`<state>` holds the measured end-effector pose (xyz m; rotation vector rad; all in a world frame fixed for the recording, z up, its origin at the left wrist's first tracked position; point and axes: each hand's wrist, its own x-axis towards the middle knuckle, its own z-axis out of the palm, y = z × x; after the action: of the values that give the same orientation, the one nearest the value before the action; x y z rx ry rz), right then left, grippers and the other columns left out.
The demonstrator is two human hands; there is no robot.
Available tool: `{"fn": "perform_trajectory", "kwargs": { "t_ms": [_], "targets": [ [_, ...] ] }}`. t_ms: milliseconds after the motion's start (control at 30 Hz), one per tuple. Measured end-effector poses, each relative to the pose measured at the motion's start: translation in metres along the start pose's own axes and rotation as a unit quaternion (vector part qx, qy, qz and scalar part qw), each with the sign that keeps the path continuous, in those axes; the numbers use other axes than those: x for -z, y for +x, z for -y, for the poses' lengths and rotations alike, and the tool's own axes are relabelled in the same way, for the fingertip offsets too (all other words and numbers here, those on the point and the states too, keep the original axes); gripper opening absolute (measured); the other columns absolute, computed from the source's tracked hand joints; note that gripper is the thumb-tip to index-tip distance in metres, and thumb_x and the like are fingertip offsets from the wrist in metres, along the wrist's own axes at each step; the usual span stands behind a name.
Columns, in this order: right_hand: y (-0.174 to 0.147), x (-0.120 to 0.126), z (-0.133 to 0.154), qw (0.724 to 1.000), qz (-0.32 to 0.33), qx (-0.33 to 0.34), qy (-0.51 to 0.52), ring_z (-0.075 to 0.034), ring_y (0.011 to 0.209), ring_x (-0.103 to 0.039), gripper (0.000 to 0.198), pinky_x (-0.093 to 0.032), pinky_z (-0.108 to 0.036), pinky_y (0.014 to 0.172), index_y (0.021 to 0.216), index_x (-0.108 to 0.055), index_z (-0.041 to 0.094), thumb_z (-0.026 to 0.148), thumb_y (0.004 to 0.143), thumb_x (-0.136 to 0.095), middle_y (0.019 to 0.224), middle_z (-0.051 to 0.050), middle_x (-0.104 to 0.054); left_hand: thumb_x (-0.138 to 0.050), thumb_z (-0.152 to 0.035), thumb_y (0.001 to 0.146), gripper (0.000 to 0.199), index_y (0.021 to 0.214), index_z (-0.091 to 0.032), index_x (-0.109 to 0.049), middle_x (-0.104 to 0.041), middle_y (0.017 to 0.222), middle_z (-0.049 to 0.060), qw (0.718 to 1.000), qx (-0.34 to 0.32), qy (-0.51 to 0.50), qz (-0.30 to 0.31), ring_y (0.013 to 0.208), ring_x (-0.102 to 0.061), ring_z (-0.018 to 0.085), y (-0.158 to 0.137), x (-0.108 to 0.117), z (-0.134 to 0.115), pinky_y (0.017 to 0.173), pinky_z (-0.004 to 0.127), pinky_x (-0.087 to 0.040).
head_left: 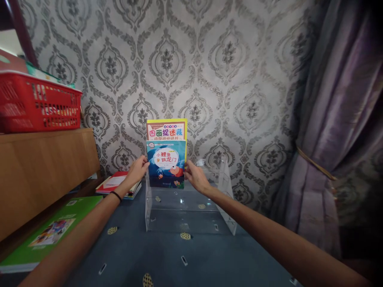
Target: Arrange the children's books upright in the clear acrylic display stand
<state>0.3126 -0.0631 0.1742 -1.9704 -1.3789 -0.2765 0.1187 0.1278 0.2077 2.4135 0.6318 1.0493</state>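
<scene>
A blue picture book (166,175) with a white oval title stands upright at the left of a clear acrylic stepped rack (185,221). My left hand (138,169) pinches its left edge and my right hand (194,175) pinches its right edge. Directly behind it, a taller book (166,129) with a pink-and-white cover and a yellow border shows its top part; the rest is hidden. Whether the blue book's bottom rests on a step of the rack, I cannot tell. A dark band circles my left wrist.
A stack of books (115,182) lies left of the rack, and a green book (54,231) lies nearer on the left. Beside them stands a wooden cabinet (44,167) carrying a red basket (60,101). Patterned wallpaper (197,71) is behind; a curtain (323,159) hangs right.
</scene>
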Motion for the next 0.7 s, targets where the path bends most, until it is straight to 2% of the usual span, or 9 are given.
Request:
{"fn": "perform_trajectory", "kwargs": {
  "t_ms": [200,367,533,700],
  "targets": [
    [-0.002,0.000,0.005,0.999,-0.010,-0.037,-0.028,-0.019,0.075,-0.064,0.025,-0.040,-0.026,0.066,0.112,-0.053,0.022,0.016,0.088,-0.057,0.079,0.000,-0.070,-0.051,-0.027,0.084,0.008,0.078,-0.023,-0.047,-0.056,0.063,-0.003,1.000,-0.002,0.011,-0.004,0.065,-0.059,0.017,0.001,0.001,0.000,0.064,0.029,-0.045],
    [-0.003,0.001,0.011,0.996,-0.002,-0.050,-0.072,-0.018,0.075,-0.063,0.004,-0.036,-0.026,0.061,0.091,-0.063,0.021,0.021,0.088,-0.061,0.082,-0.003,-0.072,-0.053,-0.026,0.083,0.008,0.079,-0.023,-0.047,-0.057,0.067,-0.003,1.000,-0.007,0.020,-0.007,0.063,-0.058,0.016,0.001,0.002,0.001,0.066,0.030,-0.043],
    [-0.003,0.001,0.016,0.997,0.031,-0.033,-0.063,-0.017,0.077,-0.066,0.017,-0.040,-0.026,0.065,0.090,-0.072,0.021,0.021,0.091,-0.055,0.083,-0.003,-0.075,-0.053,-0.025,0.084,0.006,0.081,-0.023,-0.048,-0.058,0.069,-0.002,1.000,0.003,0.011,-0.010,0.065,-0.058,0.016,0.002,-0.001,0.003,0.064,0.029,-0.044],
    [-0.005,0.001,0.021,0.994,0.059,-0.015,-0.096,-0.018,0.075,-0.065,0.024,-0.035,-0.027,0.063,0.091,-0.075,0.022,0.024,0.093,-0.051,0.083,-0.004,-0.075,-0.052,-0.025,0.084,0.005,0.082,-0.022,-0.050,-0.059,0.067,-0.002,1.000,-0.005,0.018,-0.015,0.065,-0.058,0.017,0.000,-0.001,0.004,0.065,0.029,-0.044]
  ]
}}
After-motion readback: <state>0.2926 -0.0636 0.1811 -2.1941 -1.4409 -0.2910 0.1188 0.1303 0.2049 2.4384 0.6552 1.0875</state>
